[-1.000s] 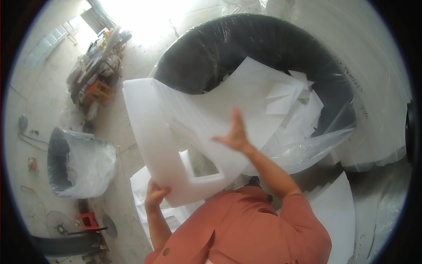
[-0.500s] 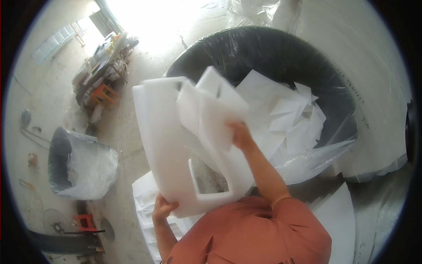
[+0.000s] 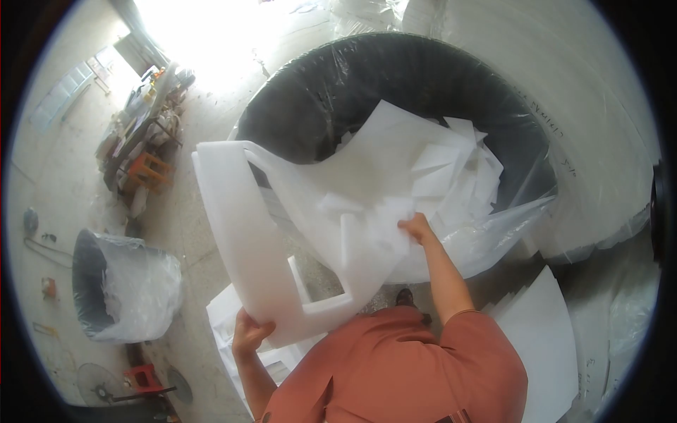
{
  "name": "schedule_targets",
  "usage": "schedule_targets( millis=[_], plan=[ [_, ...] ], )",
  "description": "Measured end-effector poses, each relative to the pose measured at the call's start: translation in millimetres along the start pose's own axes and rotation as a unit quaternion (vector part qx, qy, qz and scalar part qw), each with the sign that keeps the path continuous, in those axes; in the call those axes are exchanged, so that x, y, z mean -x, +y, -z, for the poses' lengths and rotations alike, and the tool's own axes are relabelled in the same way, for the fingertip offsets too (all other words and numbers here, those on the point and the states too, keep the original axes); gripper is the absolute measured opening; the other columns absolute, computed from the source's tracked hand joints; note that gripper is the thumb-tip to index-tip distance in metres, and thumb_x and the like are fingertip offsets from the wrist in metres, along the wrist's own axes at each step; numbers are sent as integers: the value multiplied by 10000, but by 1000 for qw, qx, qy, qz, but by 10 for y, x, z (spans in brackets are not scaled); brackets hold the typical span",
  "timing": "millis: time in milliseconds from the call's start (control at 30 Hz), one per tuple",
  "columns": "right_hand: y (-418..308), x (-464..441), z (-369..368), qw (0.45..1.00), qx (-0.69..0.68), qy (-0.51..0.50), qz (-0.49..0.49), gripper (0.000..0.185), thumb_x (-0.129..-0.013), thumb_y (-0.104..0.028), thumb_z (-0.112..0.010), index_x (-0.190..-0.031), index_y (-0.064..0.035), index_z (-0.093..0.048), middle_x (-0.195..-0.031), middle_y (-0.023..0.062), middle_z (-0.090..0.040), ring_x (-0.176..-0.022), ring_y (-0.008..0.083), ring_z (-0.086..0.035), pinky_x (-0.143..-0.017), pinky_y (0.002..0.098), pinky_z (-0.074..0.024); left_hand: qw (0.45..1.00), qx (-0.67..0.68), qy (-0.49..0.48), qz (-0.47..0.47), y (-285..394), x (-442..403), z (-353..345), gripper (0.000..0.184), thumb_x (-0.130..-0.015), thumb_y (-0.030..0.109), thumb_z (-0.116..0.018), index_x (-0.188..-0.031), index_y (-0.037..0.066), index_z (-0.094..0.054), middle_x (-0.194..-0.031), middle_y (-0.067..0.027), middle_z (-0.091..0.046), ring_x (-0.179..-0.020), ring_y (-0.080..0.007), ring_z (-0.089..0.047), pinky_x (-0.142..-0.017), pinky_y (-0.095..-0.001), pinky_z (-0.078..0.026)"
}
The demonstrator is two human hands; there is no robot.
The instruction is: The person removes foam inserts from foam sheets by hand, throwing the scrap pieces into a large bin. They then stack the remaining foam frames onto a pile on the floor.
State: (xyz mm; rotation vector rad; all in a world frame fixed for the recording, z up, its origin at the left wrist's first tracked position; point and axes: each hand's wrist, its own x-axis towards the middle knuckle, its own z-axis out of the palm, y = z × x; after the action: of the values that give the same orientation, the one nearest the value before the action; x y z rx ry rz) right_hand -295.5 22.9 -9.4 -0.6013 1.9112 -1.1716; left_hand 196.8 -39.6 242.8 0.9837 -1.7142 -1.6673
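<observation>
A stack of white foam sheets (image 3: 236, 233) with large cut-out openings hangs in front of my body, tilted toward the big bin. My left hand (image 3: 250, 333) is closed on its lower left corner, thumb on top. On the right, my right hand (image 3: 417, 229) is closed on white foam at the bin's near side; motion blur hides whether this is a loose scrap or the sheets' edge. Behind it, white foam scraps (image 3: 441, 169) are heaped inside the large dark bin (image 3: 430, 63) lined with clear plastic.
More white foam sheets (image 3: 543, 338) stand at my right, and others (image 3: 222, 310) lie below my left hand. A smaller plastic-lined bin (image 3: 144, 289), a fan (image 3: 99, 384) and an orange stool (image 3: 149, 169) are at left. A cluttered table (image 3: 144, 120) stands farther back.
My right hand has moved down and right. The folded upper foam has dropped toward the bin, and the sheets' openings show more fully. My left hand keeps its hold.
</observation>
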Motion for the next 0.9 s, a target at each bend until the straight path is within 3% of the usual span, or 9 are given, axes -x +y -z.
schedule_targets(
  millis=[100,200,267,333,500,600,700,800,900],
  plan=[
    [18,-144,137,931,-359,58,-29,856,-717,-402,-808,-1365,25,-446,-1252,202,-586,-1039,304,-624,-874,410,-513,1000,22,18,5,97,53,3,448,-687,2,-682,-1119,-47,-572,-986,-86,-655,-917,-183,-632,-804,-317,-508],
    [-599,254,217,873,-388,236,-175,1134,-737,-476,-793,-1496,34,-123,-1451,235,-363,-1275,341,-449,-1026,458,-411,998,39,57,-2,106,104,63,535,-674,33,-715,-1170,-52,-535,-1014,-100,-647,-935,-209,-637,-825,-326,-508],
    [-320,430,-21,882,-399,219,-123,1288,-740,-534,-771,-1500,-32,140,-1544,210,-163,-1404,340,-248,-1112,457,-305,995,42,94,-21,156,107,96,576,-634,3,-681,-1189,-48,-536,-1027,-98,-648,-937,-210,-642,-832,-326,-508],
    [163,543,-474,867,-405,237,-167,1175,-743,-630,-713,-1517,-17,-74,-1526,173,-258,-1396,339,-275,-1108,449,-312,990,49,131,-34,245,133,102,658,-605,-1,-659,-1241,-43,-499,-1086,-121,-626,-980,-225,-632,-848,-333,-502],
    [-387,1189,-1047,728,-669,-115,-95,752,-902,-653,-462,-1384,-75,-456,-1383,96,-508,-1289,322,-456,-1090,482,-345,973,81,212,-50,364,386,285,694,-595,12,-688,-1251,-61,-476,-1094,-140,-611,-996,-251,-616,-874,-363,-493],
    [-782,954,-812,650,-737,-170,-75,668,-933,-589,-466,-1393,-105,-445,-1389,87,-503,-1278,314,-466,-1075,485,-364,973,105,198,-55,436,519,411,765,-560,41,-746,-1264,-66,-465,-1103,-135,-612,-1006,-255,-618,-890,-368,-488],
    [-1161,922,-838,672,-720,-168,-49,642,-938,-560,-489,-1394,-110,-441,-1391,76,-503,-1275,292,-469,-1078,467,-364,969,140,204,5,80,616,777,825,-610,78,-777,-1332,-79,-410,-1237,-196,-562,-1174,-312,-550,-1008,-389,-424],
    [-1280,1039,-985,695,-694,-182,-41,639,-937,-549,-505,-1396,-109,-435,-1390,64,-504,-1279,284,-463,-1083,459,-358,835,-392,385,-26,-156,520,576,857,-716,126,-750,-1413,-96,-304,-1400,-261,-427,-1343,-354,-388,-1117,-401,-304],
    [-1186,1166,-1091,689,-693,-206,-60,639,-935,-557,-504,-1391,-113,-440,-1388,57,-503,-1280,277,-460,-1087,458,-353,800,-474,358,-83,263,248,-61,885,-794,179,-717,-1468,-77,-204,-1498,-283,-282,-1427,-371,-225,-1166,-405,-199]
  ],
)
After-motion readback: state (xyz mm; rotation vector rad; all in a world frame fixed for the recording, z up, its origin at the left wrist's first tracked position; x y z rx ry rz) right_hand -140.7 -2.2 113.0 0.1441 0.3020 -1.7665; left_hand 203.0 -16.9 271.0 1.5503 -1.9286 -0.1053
